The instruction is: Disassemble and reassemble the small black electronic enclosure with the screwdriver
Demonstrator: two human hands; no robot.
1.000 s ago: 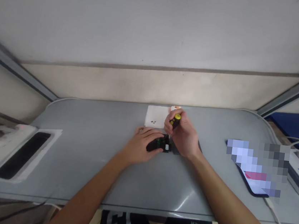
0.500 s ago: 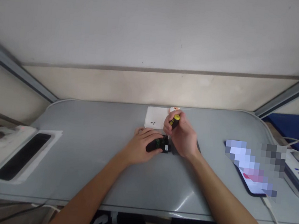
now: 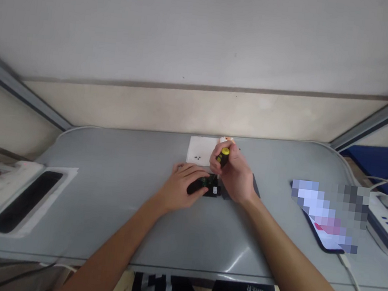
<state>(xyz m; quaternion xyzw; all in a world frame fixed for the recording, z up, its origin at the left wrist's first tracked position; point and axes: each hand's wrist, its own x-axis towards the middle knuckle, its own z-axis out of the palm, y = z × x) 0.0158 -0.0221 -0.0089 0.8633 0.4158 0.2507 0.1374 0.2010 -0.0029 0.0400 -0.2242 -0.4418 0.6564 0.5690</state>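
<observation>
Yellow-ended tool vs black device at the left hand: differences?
Colour: the tool is black with a yellow end and marks; the device is black with a green area and small white label.
Pose: the tool points yellow end up; the device lies roughly flat.
Hold: the right hand grips the tool; the left hand holds the device.
Shared: both partly hidden by hands.
</observation>
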